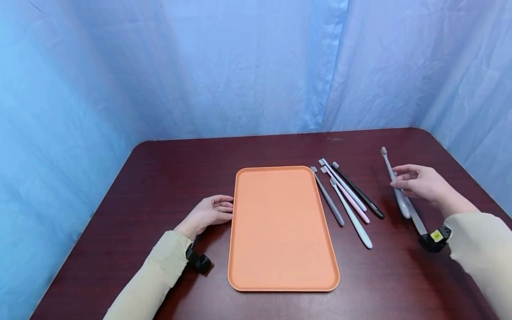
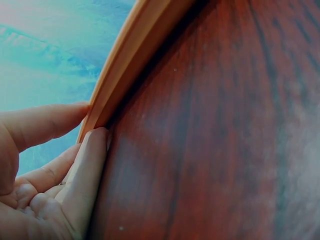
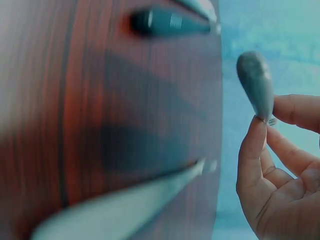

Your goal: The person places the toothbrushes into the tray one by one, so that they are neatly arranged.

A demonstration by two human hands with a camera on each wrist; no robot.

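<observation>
Above the table, right hand — grip pinching grey toothbrush.

Orange tray on a dark red-brown wood-grain table.
Toothbrushes beside it: grey, white, pink, black, pale blue-white.

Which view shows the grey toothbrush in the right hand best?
The head view: the grey toothbrush shows nearly whole, head to handle, pinched in the right hand above the table. The right wrist view shows only its rounded handle end between fingertips, blurred. The left wrist view shows none of it.
</observation>
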